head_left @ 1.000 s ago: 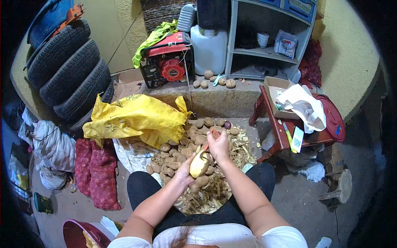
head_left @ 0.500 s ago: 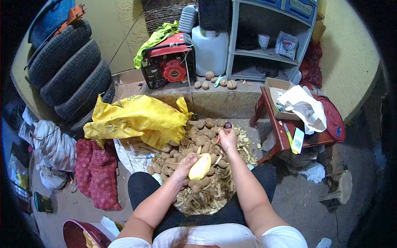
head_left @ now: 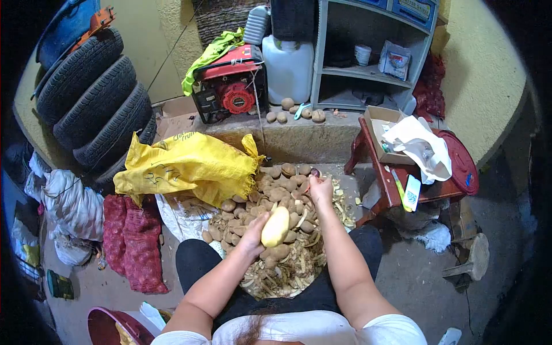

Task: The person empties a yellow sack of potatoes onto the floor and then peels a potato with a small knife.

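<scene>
**Fingers hug a peeled potato**

Fingers (head_left: 259,225) of the left hand (head_left: 252,234) are curled tight round a yellow potato (head_left: 276,225). They hold it up on end over the middle of the potato pile (head_left: 276,192). Out at the far edge of the pile is the right hand (head_left: 321,190). Its fingers are bent in and a bit of something red shows there, but I cannot tell what it grips.

All of the potato that shows is yellow, so its skin seems to be off. Lots of brown potatoes are left in the pile. Peels (head_left: 284,276) lie at the near edge, by the knees. A yellow sack (head_left: 190,167) lies at the left edge.

A second ago the right hand was on the potato. Now it is well apart from it, and the potato stands up straighter.
</scene>
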`<move>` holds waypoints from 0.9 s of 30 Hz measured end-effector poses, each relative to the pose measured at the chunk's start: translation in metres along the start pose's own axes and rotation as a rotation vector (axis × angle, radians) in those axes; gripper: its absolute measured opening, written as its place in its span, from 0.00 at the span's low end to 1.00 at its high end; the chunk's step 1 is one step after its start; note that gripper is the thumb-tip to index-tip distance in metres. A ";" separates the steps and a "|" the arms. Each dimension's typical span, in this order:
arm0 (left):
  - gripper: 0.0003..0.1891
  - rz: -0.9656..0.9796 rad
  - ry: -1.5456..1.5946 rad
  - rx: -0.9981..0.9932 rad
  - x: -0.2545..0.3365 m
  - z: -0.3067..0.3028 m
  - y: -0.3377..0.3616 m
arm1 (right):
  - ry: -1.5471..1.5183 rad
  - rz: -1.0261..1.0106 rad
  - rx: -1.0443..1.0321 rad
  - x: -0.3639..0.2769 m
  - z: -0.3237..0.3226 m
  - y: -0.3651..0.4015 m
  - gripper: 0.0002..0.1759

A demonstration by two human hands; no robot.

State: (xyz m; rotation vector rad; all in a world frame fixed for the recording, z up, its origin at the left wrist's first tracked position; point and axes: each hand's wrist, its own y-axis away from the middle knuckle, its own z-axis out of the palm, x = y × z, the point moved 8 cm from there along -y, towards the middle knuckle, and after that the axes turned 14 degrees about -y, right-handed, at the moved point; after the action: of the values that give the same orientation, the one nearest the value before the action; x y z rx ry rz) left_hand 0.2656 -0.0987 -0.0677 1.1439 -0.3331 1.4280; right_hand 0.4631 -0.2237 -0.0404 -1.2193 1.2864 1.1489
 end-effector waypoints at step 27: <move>0.25 -0.206 0.354 -0.094 0.003 0.010 0.002 | 0.149 -0.271 -0.135 -0.055 0.008 0.022 0.21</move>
State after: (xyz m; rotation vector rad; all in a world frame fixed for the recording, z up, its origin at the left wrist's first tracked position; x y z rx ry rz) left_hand 0.2690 -0.1047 -0.0602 0.8050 -0.0307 1.3848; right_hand 0.4425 -0.2108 0.0142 -1.5523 1.1233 0.9747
